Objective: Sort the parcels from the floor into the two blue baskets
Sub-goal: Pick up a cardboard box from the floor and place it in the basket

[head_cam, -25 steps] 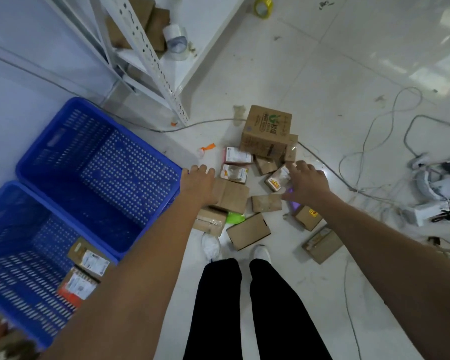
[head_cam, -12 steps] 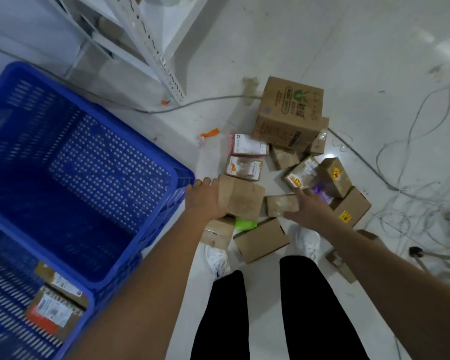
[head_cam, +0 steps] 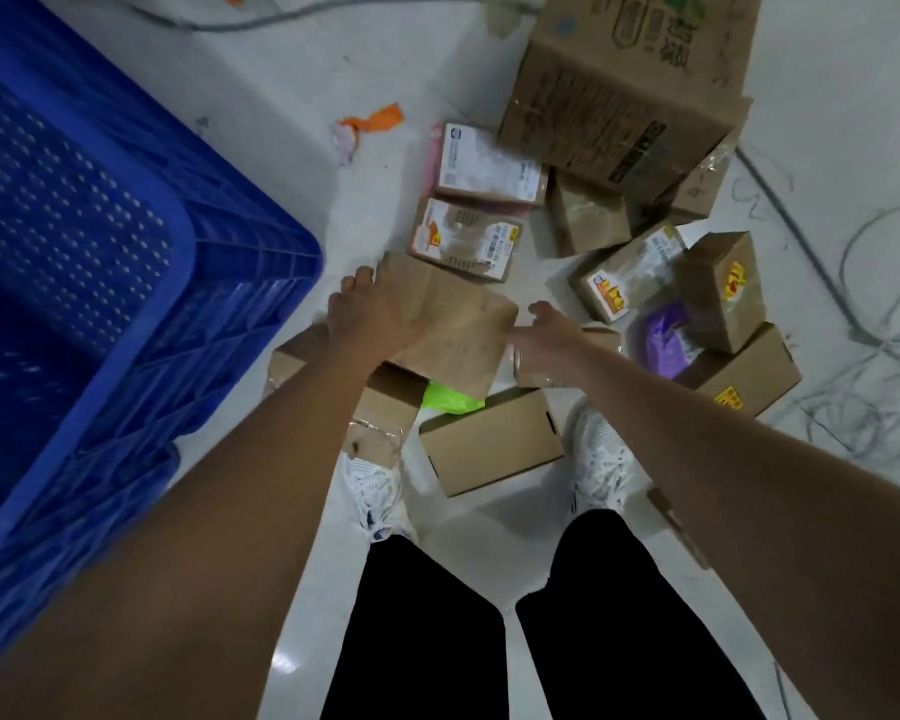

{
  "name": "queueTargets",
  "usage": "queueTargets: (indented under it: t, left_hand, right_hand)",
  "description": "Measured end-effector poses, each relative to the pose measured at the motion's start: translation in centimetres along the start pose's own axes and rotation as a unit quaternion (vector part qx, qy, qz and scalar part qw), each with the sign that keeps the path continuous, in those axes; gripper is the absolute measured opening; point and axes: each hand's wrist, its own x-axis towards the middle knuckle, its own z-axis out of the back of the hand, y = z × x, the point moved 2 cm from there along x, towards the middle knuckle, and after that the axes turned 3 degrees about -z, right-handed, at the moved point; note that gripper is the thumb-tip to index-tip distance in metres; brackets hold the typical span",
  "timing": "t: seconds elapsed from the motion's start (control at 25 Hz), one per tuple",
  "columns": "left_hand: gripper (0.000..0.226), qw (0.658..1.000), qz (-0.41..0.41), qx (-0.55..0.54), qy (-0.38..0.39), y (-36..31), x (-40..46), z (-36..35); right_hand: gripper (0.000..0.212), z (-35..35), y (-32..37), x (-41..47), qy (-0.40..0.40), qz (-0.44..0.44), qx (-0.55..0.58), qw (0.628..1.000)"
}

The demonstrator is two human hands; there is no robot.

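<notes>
since the earlier frame, view has dropped closer and right hand (head_cam: 552, 337) has left the far boxes for a small parcel. blue basket (head_cam: 178, 283) stands at left. left hand (head_cam: 372, 317) grips flat brown parcel (head_cam: 458, 330) at its left edge, fingers curled over the far side. right hand rests on small brown parcel (head_cam: 601, 337) just right of it, fingers loosely bent; grip cannot be confirmed. both parcels lie in the floor pile.
</notes>
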Motion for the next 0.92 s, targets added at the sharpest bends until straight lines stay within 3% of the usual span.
queueTargets:
  t: [0.16,0.28,0.44,0.52,0.72,0.8,0.92]
  left_hand:
    - [0.072,0.984,0.085,-0.154,0.015,0.6,2.8,-1.3]
    - [0.064,0.953,0.126,-0.277,0.005,0.2,2.2,-0.6]
    - [0.061,0.922,0.141,-0.357,-0.055,-0.7,-0.9,1.7]
    - [0.054,0.909,0.143,-0.384,-0.082,-1.7,-2.2,3.6]
    - [0.022,0.838,0.091,-0.512,-0.169,-4.0,-4.9,5.1]
    - [0.021,0.846,0.096,-0.504,-0.147,-3.8,-5.2,2.8]
    - [0.028,0.870,0.136,-0.473,0.001,-2.9,-5.2,-1.8]
  right_hand:
    - [0.047,-2.2,0.9,3.2,0.008,-0.008,0.139,0.990]
    - [0.044,-2.6,1.2,2.4,0.025,-0.018,0.208,0.978]
    - [0.025,-0.4,1.6,-0.9,-0.053,-0.006,0.263,0.963]
    - [0.028,1.6,2.2,-3.1,-0.112,0.008,0.285,0.952]
    - [0.050,4.3,2.3,-5.1,-0.199,0.118,0.244,0.942]
    - [0.050,3.9,0.8,-5.3,-0.199,0.124,0.236,0.943]
    - [0.052,1.7,-2.7,-4.5,-0.129,0.079,0.181,0.972]
